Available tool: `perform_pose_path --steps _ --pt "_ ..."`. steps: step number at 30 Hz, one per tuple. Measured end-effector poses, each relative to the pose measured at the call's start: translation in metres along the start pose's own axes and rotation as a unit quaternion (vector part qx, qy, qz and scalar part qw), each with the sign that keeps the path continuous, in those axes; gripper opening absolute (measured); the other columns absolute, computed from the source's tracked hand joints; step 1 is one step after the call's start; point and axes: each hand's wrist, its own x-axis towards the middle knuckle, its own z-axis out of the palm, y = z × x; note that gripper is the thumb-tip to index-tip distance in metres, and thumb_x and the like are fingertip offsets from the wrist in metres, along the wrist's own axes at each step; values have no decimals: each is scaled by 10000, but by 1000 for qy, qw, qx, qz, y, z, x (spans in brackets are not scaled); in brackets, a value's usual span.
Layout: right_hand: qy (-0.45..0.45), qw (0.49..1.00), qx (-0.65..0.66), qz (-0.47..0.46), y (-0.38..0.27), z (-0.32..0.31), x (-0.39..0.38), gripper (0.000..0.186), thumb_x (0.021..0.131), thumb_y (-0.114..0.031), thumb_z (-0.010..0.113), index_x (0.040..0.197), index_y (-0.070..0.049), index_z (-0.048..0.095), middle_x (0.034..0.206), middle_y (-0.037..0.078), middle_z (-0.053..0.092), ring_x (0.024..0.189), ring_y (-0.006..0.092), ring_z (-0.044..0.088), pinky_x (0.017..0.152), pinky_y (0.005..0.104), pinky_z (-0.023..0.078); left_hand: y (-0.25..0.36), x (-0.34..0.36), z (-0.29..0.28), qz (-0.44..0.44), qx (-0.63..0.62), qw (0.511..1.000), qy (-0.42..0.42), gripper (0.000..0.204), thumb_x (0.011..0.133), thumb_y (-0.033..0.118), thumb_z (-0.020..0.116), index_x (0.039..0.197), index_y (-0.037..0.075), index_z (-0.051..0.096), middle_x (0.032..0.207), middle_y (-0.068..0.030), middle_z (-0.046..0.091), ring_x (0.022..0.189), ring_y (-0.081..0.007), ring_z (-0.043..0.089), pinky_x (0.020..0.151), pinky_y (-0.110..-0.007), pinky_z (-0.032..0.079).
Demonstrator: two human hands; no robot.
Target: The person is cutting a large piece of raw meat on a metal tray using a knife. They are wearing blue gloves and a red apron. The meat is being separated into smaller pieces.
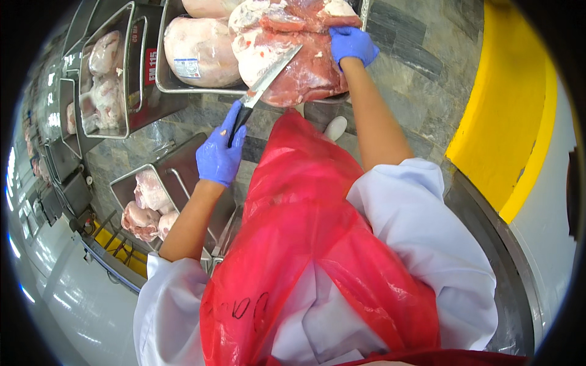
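Note:
My left hand (221, 154), in a blue glove, is closed around the black handle of a knife (272, 75). Its long blade points up and to the right and lies over a large cut of raw meat (299, 61), red with white fat; whether the edge touches the meat I cannot tell. My right hand (354, 46), also gloved in blue, grips the right side of this meat, with the fingertips partly hidden against it. The meat sits at the front right of a metal bin (201, 91), beside a plastic-wrapped pale piece of meat (198, 49) with a white label.
Another metal bin (126, 73) with wrapped meat stands at the left. A lower metal bin (204, 146) holds several cuts of meat (146, 201). A yellow curb (506, 91) runs along the right, beside grey tiled floor (421, 91). A red apron (305, 207) covers my front.

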Motion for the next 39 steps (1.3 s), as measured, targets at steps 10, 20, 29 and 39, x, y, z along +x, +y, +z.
perform_pose_path --steps 10,20,29,39 --pt "-30 998 35 -50 9 -16 -3 305 781 -520 700 936 -272 789 948 52 745 876 249 699 891 371 450 19 29 -28 79 107 991 14 520 941 364 591 1441 343 452 890 -160 678 778 -346 670 687 -448 535" --pt "35 962 258 79 80 5 3 293 748 -386 775 879 -124 786 866 102 747 782 234 712 768 347 545 88 73 -99 91 248 962 -74 420 987 390 496 1392 283 516 1072 -189 673 946 -388 649 812 -477 515" --pt "155 944 290 2 61 38 -7 283 800 -334 681 794 -51 700 815 129 671 767 319 657 718 404 514 117 119 -102 92 251 951 -156 412 992 344 514 1358 158 553 1055 -237 657 973 -414 626 822 -448 507" --pt "160 953 255 -29 56 32 -15 229 889 -282 599 854 -68 672 841 133 654 775 327 643 704 426 499 41 62 0 100 206 971 69 469 977 322 532 1438 350 452 851 -161 655 686 -345 658 629 -466 536"
